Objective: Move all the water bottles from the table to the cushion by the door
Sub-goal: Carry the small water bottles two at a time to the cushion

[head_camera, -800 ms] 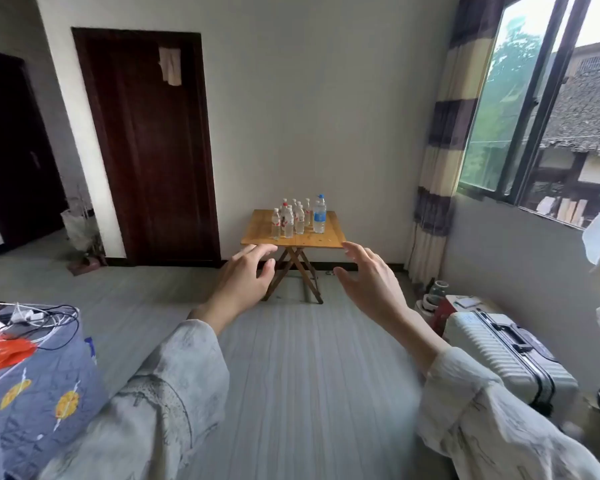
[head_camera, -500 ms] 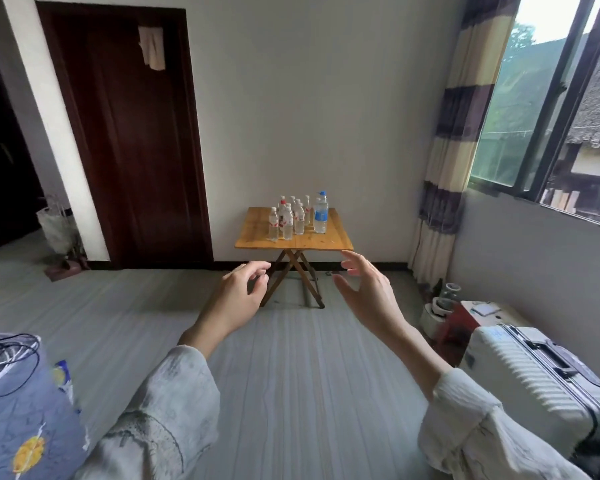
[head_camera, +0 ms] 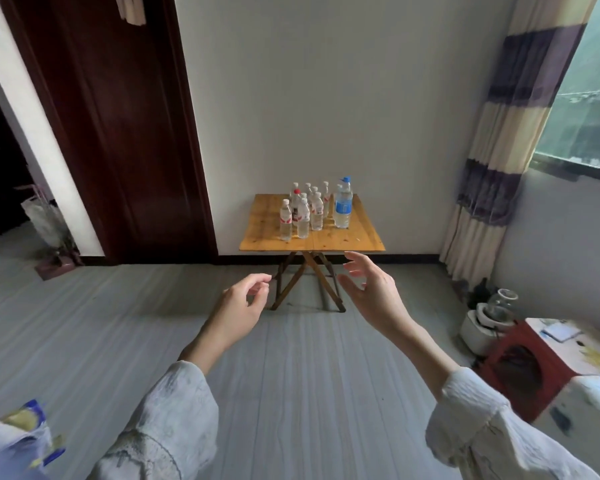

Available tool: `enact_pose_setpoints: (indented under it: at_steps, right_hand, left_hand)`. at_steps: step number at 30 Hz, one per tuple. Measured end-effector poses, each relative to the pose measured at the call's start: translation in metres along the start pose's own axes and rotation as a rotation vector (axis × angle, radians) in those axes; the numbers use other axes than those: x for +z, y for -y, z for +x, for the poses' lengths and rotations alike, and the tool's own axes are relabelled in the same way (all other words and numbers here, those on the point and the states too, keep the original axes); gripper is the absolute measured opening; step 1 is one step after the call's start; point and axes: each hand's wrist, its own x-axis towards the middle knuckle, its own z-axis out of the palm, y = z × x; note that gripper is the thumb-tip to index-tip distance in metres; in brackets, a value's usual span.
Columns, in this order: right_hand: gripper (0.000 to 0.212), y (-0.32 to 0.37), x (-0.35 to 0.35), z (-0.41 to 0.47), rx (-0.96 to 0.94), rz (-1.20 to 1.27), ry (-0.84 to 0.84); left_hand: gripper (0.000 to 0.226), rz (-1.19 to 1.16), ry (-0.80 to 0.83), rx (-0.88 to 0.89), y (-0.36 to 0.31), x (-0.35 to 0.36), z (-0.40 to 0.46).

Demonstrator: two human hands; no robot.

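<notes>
Nearest the camera, two forearms in loose, pale crinkled-fabric sleeves (head_camera: pixel 174 420) are extending forward over the grey plank-patterned floor (head_camera: pixel 118 323). The left hand (head_camera: pixel 238 308) is hovering in the air with fingers loosely curled and relaxed, gripping nothing. The right hand (head_camera: pixel 374 292) is hovering beside it, apart from it, with fingers spread and gently bent, thumb held away from the palm, also gripping nothing. Neither hand is touching any object. At the right edge, a red stool with a round cut-out (head_camera: pixel 520 368) is standing near a white kettle-like appliance (head_camera: pixel 482 323) on the floor. Beyond the hands, a small square wooden folding table with crossed legs (head_camera: pixel 357 237) is standing against the white wall. The clear plastic water bottles with white caps (head_camera: pixel 303 216) are standing upright in a tight cluster on the tabletop, one of them bearing a red cap. A taller bottle with a blue cap and blue label (head_camera: pixel 343 204) is standing at the right of the cluster. Left of the table, a dark reddish-brown wooden door (head_camera: pixel 118 133) is filling the wall. At the right, a cream-and-purple striped curtain (head_camera: pixel 499 133) is hanging beside a window (head_camera: pixel 582 109).
</notes>
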Motion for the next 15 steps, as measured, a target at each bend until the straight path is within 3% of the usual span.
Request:
enact_pose_setpoints:
  at_steps: [15]
  right_hand:
    - [0.037,-0.139,0.125,0.312,0.122,0.152,0.115]
  left_hand:
    - [0.024,-0.099,0.058,-0.205,0.137,0.06,0.309]
